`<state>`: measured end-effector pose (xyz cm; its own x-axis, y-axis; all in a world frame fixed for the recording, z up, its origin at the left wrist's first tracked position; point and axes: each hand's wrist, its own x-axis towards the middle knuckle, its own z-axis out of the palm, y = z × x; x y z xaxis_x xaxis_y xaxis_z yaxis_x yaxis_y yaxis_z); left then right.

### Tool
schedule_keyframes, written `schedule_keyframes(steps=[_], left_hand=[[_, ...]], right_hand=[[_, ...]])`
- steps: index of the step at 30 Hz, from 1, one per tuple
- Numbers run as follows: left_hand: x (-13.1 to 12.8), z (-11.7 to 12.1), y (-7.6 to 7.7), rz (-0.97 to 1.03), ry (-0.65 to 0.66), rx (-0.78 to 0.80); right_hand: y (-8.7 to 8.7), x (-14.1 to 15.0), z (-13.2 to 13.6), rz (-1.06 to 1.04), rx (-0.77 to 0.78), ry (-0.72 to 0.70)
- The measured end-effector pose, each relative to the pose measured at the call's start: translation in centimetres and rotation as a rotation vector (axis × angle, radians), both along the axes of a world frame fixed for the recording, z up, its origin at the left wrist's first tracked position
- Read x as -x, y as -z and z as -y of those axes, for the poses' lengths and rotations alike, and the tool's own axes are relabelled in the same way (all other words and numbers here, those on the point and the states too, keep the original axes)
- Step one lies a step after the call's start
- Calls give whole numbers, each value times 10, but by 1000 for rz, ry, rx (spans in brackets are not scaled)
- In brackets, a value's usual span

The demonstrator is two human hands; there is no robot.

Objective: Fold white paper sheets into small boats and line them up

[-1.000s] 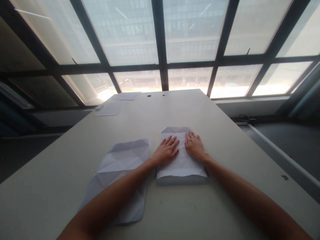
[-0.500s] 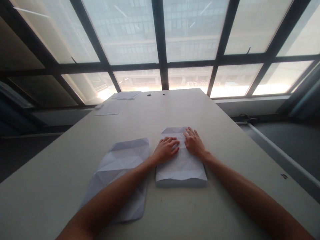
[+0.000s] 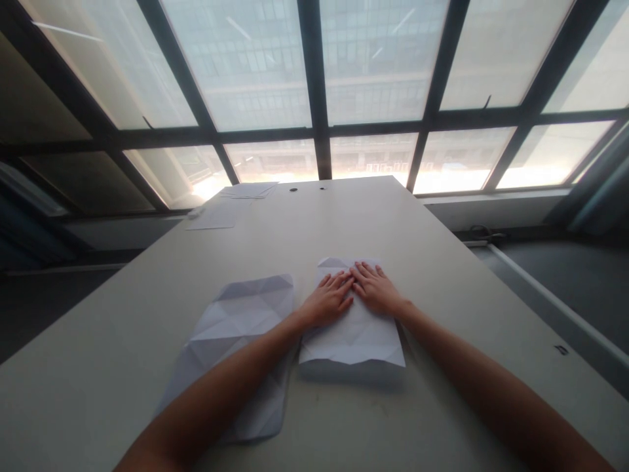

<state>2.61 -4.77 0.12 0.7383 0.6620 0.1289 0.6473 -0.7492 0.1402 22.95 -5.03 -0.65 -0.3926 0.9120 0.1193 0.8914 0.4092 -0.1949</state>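
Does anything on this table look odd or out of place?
Nothing looks spilled. The creased paper under the left hand and right hand has a wavy near edge that appears lifted off the table. The loose papers overlap unevenly at the far left.

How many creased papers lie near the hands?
2: the middle paper under the left hand and right hand, and the left paper partly behind the left forearm. Others may be hidden beneath.
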Motion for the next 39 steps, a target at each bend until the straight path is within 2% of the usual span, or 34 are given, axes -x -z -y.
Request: schedule_keyframes(steps=[4,10,16,19,24,26,32,39], left_hand=[[1,-1,0,-19,-7,0],[1,0,-2,-59,2,4],[0,1,-2,-27,-18,-3],[0,0,-1,-11,-25,10],[-1,-2,2,-12,-31,25],[-1,-1,3,-9,-61,20],[-3,1,2,8,-185,17],[9,-13,5,19,-313,-12]], right_hand=[[1,-2,-4,34,13,104],[7,-9,-9,45,-28,360],[7,-9,-7,-7,-86,390],[2,-5,-3,-24,-141,343],[0,11,7,-65,-106,14],[1,17,10,-86,-67,-39],[1,19,12,-85,-31,4],[1,19,9,-66,-42,56]])
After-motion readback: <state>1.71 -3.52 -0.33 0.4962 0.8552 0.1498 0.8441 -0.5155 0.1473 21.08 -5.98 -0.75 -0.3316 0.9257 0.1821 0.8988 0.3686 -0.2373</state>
